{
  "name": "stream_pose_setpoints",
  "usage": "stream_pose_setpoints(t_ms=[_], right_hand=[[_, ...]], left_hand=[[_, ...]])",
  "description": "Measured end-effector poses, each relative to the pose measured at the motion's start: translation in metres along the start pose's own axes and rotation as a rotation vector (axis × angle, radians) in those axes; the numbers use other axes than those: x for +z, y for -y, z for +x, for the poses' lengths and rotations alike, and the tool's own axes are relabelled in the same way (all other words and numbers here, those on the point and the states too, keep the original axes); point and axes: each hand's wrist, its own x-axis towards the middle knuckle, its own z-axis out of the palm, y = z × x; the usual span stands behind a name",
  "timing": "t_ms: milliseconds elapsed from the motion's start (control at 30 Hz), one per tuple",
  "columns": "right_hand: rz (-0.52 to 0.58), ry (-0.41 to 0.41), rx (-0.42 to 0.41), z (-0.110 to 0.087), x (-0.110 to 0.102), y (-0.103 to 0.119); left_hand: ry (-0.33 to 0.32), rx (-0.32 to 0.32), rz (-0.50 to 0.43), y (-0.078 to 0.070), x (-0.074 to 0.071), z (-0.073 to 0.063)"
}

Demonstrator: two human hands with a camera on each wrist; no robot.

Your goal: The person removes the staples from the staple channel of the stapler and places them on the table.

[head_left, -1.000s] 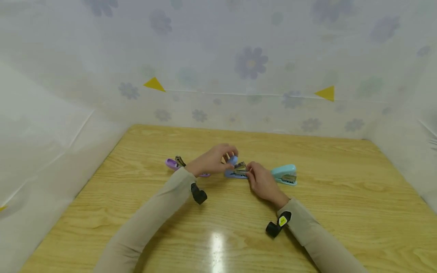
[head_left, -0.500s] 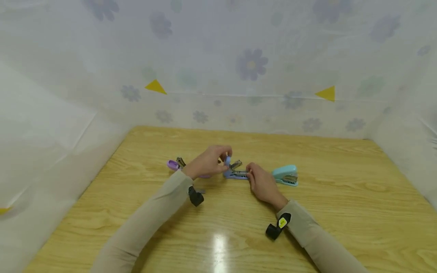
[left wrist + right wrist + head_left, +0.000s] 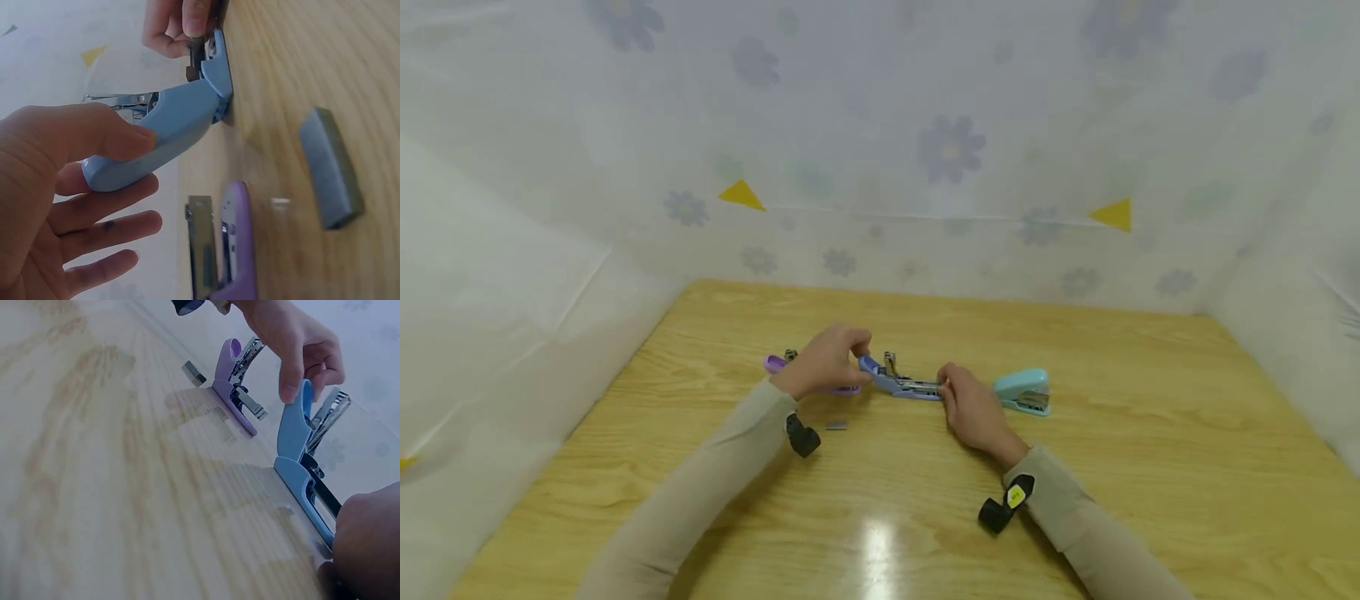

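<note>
A blue stapler lies spread wide on the table, its top cover swung far back to the left and its metal parts raised. My left hand pinches the end of that cover between thumb and index finger; the other fingers stick out below. At the opposite end, my right hand grips the tip of the base, which its fingers partly hide. A purple stapler, also opened up, sits beyond my left hand. Near it lies a small grey strip of staples.
To the right of my right hand stands a closed turquoise stapler. The wooden table reaches back to a flower-patterned sheet with yellow triangles. Black camera mounts sit on both wrists.
My left hand has moved left, swinging the blue stapler's cover from upright to far back. The grey staple strip has come into sight from behind the left wrist. My right hand stays at the base.
</note>
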Motion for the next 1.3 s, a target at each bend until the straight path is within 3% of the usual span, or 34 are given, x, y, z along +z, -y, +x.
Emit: stream_pose_setpoints(t_ms=[400, 700, 1067, 1300], right_hand=[[0.071, 0.015, 0.039, 0.001, -0.005, 0.007], [0.247, 0.046, -0.076, 0.008, -0.009, 0.001], [0.259, 0.144, -0.2, 0.017, -0.007, -0.007], [0.239, 0.231, -0.233, 0.025, -0.011, -0.01]], left_hand=[[-0.004, 0.001, -0.001, 0.007, 0.003, -0.003], [-0.01, 0.022, 0.052, 0.005, 0.003, 0.0], [-0.024, 0.011, 0.044, 0.007, 0.003, -0.003], [-0.035, -0.025, -0.005, 0.008, 0.006, -0.004]])
